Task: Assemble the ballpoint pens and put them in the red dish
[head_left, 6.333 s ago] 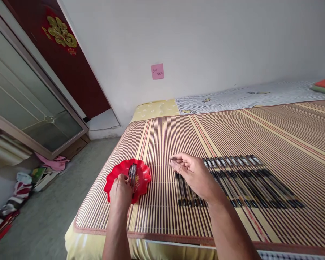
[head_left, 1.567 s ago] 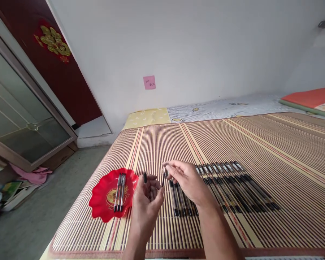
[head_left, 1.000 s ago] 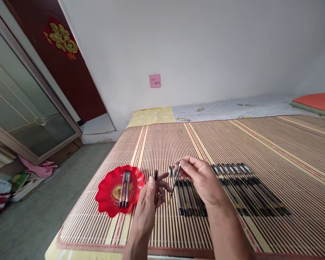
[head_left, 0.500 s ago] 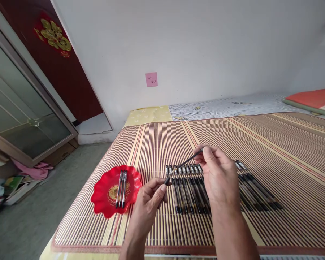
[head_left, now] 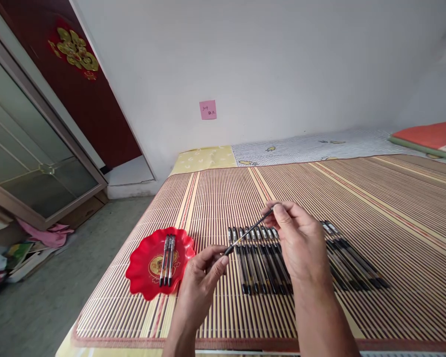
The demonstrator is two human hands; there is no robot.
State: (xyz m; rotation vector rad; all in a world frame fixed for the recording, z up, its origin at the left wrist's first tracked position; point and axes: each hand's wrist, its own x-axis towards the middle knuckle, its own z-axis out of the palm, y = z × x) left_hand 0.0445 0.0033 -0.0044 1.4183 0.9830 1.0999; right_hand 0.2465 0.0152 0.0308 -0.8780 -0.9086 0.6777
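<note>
My right hand [head_left: 299, 243] pinches the far end of a black pen [head_left: 250, 231] and holds it slanted above the mat. My left hand [head_left: 202, 285] pinches a small black cap at the pen's near tip. Both hands hover over a long row of black pens [head_left: 353, 260] lying side by side on the striped bamboo mat [head_left: 394, 208]. To the left sits a red scalloped dish [head_left: 141, 270] with three pens [head_left: 166, 253] lying in it.
The mat covers a bed with a yellow and checked sheet [head_left: 282, 148] at the wall. A pink note [head_left: 207, 109] sticks on the white wall. A red pillow [head_left: 427, 135] lies far right. A glass door [head_left: 29, 148] and floor clutter [head_left: 18, 248] are at the left.
My left hand left the red dish and came to the right hand. The right hand lifted a pen and swung it level; cap and pen tip now meet between the hands.
</note>
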